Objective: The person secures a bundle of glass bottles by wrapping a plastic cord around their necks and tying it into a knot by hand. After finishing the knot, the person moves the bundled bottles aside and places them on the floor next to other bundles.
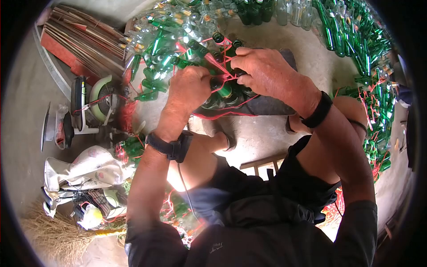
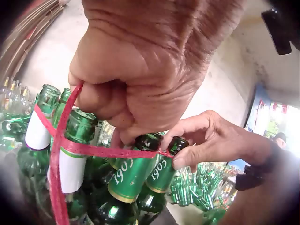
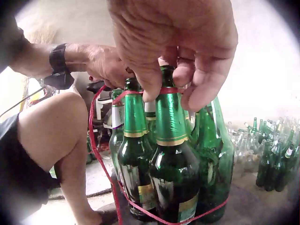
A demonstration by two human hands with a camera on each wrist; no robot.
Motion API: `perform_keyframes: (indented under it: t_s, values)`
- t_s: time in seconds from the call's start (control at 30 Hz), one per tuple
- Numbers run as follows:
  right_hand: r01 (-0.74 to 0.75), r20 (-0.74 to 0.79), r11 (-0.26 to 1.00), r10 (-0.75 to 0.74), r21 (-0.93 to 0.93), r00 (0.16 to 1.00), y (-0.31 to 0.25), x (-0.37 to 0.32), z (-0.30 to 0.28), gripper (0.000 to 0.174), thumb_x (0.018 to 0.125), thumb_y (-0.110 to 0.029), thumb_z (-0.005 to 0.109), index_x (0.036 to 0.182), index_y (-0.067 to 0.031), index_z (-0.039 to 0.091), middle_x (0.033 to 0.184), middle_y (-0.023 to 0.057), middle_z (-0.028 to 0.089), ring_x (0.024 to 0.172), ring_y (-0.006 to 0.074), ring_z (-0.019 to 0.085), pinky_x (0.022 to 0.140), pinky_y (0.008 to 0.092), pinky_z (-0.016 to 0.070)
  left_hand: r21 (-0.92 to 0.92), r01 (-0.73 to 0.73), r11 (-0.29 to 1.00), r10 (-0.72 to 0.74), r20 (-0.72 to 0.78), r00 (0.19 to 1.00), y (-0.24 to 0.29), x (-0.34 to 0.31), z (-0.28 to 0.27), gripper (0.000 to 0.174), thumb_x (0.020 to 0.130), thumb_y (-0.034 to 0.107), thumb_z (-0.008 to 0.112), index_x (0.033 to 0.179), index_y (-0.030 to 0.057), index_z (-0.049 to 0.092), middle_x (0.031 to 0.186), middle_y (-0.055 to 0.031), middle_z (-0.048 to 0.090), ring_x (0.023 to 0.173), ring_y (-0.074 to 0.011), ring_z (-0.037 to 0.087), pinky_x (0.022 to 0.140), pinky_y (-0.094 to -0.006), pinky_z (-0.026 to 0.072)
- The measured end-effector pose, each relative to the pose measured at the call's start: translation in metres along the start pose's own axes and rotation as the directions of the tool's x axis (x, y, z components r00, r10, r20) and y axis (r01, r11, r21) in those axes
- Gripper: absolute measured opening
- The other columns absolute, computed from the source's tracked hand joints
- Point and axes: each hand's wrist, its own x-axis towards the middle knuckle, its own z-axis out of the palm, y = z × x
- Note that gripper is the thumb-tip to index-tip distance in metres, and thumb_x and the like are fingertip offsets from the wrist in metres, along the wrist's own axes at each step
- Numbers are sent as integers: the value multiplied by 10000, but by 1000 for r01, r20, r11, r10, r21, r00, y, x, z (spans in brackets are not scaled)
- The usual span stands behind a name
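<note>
A cluster of green glass bottles [image 1: 227,91] stands upright on a dark slab [image 1: 284,107], with red plastic strap [image 2: 57,178] wound around the necks and lower bodies. My left hand [image 1: 187,89] is over the near left bottles; in the left wrist view its curled fingers hold the strap, which crosses the necks. Across from it, my right hand [image 1: 267,73] has thumb and fingers around the neck of a green bottle [image 3: 171,124], where the strap passes. A second foil-necked bottle [image 3: 135,117] stands beside the thumb.
Clear and green bottles [image 1: 178,29] lie piled at the back, with more green bottles [image 1: 356,44] at the right. On the left are stacked wooden strips [image 1: 84,40], a scale-like device [image 1: 80,102], a white sack [image 1: 89,167] and dry straw [image 1: 58,236].
</note>
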Motion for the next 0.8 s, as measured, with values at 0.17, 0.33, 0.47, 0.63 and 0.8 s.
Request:
perform_keyframes:
  t_s: [0.17, 0.33, 0.47, 0.63, 0.8]
  values:
    - [27, -3, 1000, -27, 13, 1000, 3, 0, 1, 208, 787, -102, 758, 980, -60, 692, 996, 103, 651, 923, 373, 690, 784, 498, 561, 110, 41, 993, -31, -96, 995, 13, -17, 7, 153, 878, 124, 632, 889, 72, 776, 852, -210, 737, 872, -435, 729, 807, -532, 588]
    - [39, -37, 999, -38, 20, 999, 5, 0, 4, 155, 787, -128, 759, 916, -71, 696, 980, 91, 676, 959, 365, 698, 800, 504, 568, 22, 73, 997, -68, -183, 981, 19, -30, 16, 168, 885, 101, 606, 894, 45, 765, 823, -234, 724, 819, -453, 722, 774, -541, 587]
    - [46, -36, 999, -45, 22, 998, 6, 1, 4, 174, 787, -127, 759, 938, -66, 698, 988, 95, 671, 971, 372, 692, 810, 512, 561, -45, 94, 995, -102, -246, 964, 16, -40, 29, 167, 896, 85, 599, 898, 20, 753, 821, -249, 717, 803, -463, 712, 740, -535, 571]
    - [25, 4, 1000, -25, 19, 1000, 5, 2, 3, 206, 789, -121, 757, 977, -63, 698, 1003, 101, 666, 970, 379, 689, 817, 520, 555, -378, 82, 922, -249, -417, 874, 18, -56, 56, 147, 976, 79, 660, 964, -41, 745, 638, -153, 628, 558, -144, 563, 544, -341, 453]
    - [32, 21, 998, -33, 51, 999, 5, 3, 0, 233, 803, -116, 773, 1013, -67, 684, 1018, 111, 657, 973, 388, 678, 807, 516, 551, -620, 162, 767, -501, -421, 756, 39, -75, 68, 169, 1032, 112, 677, 1078, -32, 754, 717, 38, 610, 637, -36, 474, 561, -244, 398]
